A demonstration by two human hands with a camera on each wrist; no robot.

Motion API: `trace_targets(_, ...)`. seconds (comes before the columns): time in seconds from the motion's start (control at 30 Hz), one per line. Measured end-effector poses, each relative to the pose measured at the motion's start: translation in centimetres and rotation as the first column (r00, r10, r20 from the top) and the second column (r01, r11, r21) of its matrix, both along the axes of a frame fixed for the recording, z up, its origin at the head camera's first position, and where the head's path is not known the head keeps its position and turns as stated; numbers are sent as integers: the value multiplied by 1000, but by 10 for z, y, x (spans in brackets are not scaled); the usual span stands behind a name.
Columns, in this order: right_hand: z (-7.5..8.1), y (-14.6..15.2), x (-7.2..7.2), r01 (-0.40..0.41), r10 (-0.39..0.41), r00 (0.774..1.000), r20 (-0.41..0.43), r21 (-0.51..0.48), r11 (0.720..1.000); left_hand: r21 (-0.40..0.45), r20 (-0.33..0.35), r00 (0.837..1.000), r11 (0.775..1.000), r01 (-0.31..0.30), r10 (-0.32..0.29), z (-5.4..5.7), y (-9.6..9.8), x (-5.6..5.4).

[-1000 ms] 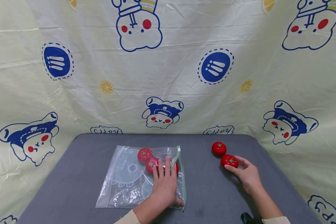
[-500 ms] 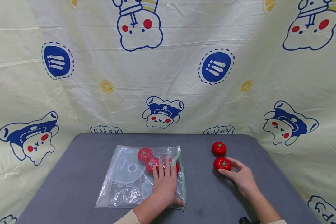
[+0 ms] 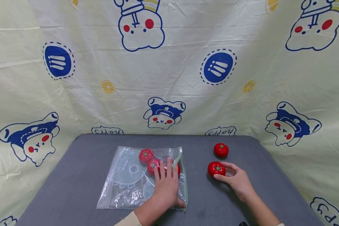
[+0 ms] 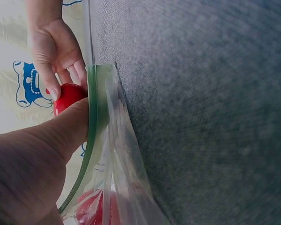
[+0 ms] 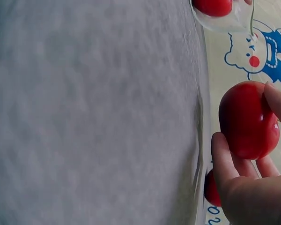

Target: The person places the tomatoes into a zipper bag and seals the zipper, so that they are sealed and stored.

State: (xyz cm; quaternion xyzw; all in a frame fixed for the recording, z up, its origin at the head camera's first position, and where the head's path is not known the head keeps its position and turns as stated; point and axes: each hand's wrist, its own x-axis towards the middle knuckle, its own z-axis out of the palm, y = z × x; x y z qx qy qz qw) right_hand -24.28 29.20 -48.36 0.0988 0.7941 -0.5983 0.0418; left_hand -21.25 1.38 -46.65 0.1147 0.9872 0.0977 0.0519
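Note:
A clear zip bag (image 3: 124, 201) with a green zip edge (image 3: 185, 185) lies flat, its zip side to the right. Red tomatoes (image 3: 145, 156) show through its plastic. My left hand (image 3: 166, 186) rests on the bag with straight, spread fingers, partly covering the tomatoes near the opening. In the left wrist view its thumb reaches to the green zip edge (image 4: 92, 112). My right hand (image 3: 238, 182) holds a red tomato (image 3: 216, 169) between thumb and fingers, right of the bag. The right wrist view shows that tomato (image 5: 248, 119) with fingertips on both its sides.
Another red tomato (image 3: 221, 150) sits farther back on the grey tabletop (image 3: 82, 175), behind the held one. A pale curtain (image 3: 180, 69) with cartoon prints hangs behind and beside the table. A small dark object (image 3: 243, 223) shows at the bottom edge near the right forearm.
My right hand has moved the held tomato left and slightly nearer to me, away from the other loose tomato. The left hand and the bag stay in place.

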Motion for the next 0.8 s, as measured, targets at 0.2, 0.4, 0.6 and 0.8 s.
trace_targets(0.2, 0, -8, 3, -40, 40, 999, -17, 0, 999, -4, 4, 1000, 1000, 2, -2, -1, 0, -1)
trace_targets(0.4, 1, -18, 5, -57, 56, 998, -31, -21, 998, 2, 9, 1000, 1000, 4, -4, -1, 0, -2)
trace_targets(0.6, 3, -27, 6, -85, 85, 996, -14, -17, 996, 3, 14, 1000, 1000, 9, -9, -1, 1, -2)
trace_targets(0.8, 2, -37, 6, -110, 110, 994, -13, -15, 994, 0, 11, 1000, 1000, 4, -4, 0, 2, -2)
